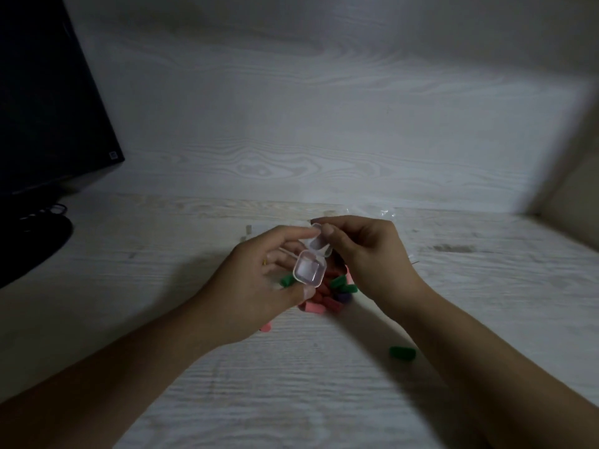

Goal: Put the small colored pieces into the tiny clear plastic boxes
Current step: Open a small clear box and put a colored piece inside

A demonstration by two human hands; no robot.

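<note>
A tiny clear plastic box (308,270) is held above the table between my two hands. My left hand (259,280) grips its base from the left and below. My right hand (366,254) pinches the hinged lid (316,243), which stands open at the top. Under the box lies a pile of small colored pieces (330,294) in pink, green and purple, partly hidden by my hands. One green piece (402,352) lies apart to the right, and a pink one (265,326) peeks out below my left wrist.
A dark monitor (48,102) with its stand and cables fills the left side. Crumpled clear plastic wrap (385,212) lies behind my right hand. A pale wood-grain wall rises at the back of the table (291,384).
</note>
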